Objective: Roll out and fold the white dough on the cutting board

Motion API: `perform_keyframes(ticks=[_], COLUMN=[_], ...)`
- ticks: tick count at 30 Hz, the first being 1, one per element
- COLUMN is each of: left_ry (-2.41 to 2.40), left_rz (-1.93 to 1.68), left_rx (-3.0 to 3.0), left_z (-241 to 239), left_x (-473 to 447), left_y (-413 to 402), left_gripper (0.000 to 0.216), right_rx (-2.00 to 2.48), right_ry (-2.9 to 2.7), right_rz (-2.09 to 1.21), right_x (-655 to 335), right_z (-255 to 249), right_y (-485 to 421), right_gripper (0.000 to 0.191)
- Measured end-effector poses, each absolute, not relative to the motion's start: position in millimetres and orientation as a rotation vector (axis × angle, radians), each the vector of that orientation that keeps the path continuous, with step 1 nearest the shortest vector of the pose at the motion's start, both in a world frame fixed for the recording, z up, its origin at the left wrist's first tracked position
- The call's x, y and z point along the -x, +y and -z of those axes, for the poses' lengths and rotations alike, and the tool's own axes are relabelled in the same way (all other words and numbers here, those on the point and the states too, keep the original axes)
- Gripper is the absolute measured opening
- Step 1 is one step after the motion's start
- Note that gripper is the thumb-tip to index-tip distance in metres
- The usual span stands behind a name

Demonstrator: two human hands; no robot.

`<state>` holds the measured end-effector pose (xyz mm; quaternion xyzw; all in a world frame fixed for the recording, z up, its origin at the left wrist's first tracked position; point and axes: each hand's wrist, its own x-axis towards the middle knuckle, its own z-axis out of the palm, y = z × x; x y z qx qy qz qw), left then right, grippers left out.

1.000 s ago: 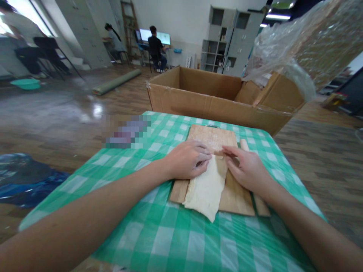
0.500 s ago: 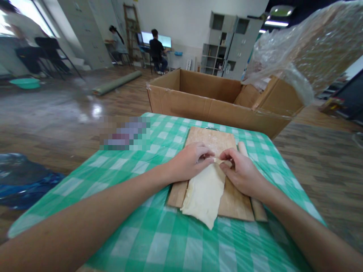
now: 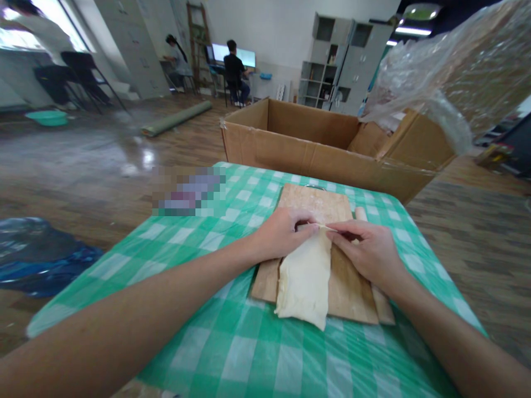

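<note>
Grip first: left hand closed in a pinch, thumb and forefinger meeting on the far edge, toward its left end, of a thin, roughly rectangular sheet of cream-coloured dough; right hand pinching the same edge at its right corner, thumb below, forefinger above, only a sliver of dough between. A narrow gap separates the two sets of fingertips, bridged by a fine pale line of dough. Whether that edge is lifted clear of the surface, cannot tell. Left hand pose: back of hand up, wrist near level, forefinger arched with a dark hollow under it; other fingers bent, partly hidden behind. Left forearm bare, running in from the lower left corner. Right hand turned more on its side, forefinger nearly straight, pointing left, remaining fingers folded toward the palm, partly hidden; right forearm bare, slanting in from the lower right. Dough lies lengthwise on a light-brown rectangular wooden board, near end hanging past the board's near edge. Light floury smears on the far part of the board. A pale, slender wooden rod lies along the board's right side, partly covered from view by the right hand. All of it sits on a green-and-white checked plastic tablecloth; beyond the table, a large open brown cardboard box.
</note>
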<state>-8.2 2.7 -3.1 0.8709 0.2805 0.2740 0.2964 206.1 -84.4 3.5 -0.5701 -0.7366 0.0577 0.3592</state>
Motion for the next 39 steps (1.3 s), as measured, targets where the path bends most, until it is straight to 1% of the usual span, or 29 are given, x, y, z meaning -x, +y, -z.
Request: perform_keyframes(ticks=[3, 7, 11, 13, 16, 19, 23, 25, 35, 39], left_ry=[0.729, 0.751, 0.765, 0.762, 0.75, 0.76, 0.788, 0.793, 0.813, 0.774], left_rz=[-0.734, -0.752, -0.76, -0.755, -0.778, -0.797, -0.802, -0.809, -0.797, -0.829], left_rx=[-2.333, -2.378, -2.398, -2.41, -2.419, -2.42, -2.416, -2.424, -2.465, -2.46], left_z=[5, 9, 9, 8, 7, 8, 8, 9, 10, 9], left_x=[7, 6, 6, 6, 7, 8, 9, 9, 8, 9], left_y=[4, 7, 7, 8, 8, 9, 9, 8, 7, 6], left_gripper=[0.025, 0.021, 0.029, 0.029, 0.02, 0.019, 0.021, 0.021, 0.021, 0.022], right_rx=[1.4, 1.3, 1.311, 1.334, 1.345, 1.342, 1.387, 1.428, 1.466, 1.487], right_ry=[-2.02, -2.217, -2.317, -2.347, -2.375, -2.422, -2.516, -2.518, -2.47, -2.446], right_rz=[0.02, 0.199, 0.255, 0.258, 0.237, 0.178, 0.054, -0.003, -0.145, -0.123], right_x=[-205, -205, -203, -200, -196, -193, -192, -190, -196, -203], right_z=[-1, 6, 9, 8, 4, -1, -4, -5, -5, -4], right_y=[-84, -81, -80, -81, -84, -89, -98, -103, -106, -104], right_gripper=[0.02, 0.028, 0.032, 0.034, 0.035, 0.036, 0.051, 0.054, 0.058, 0.058])
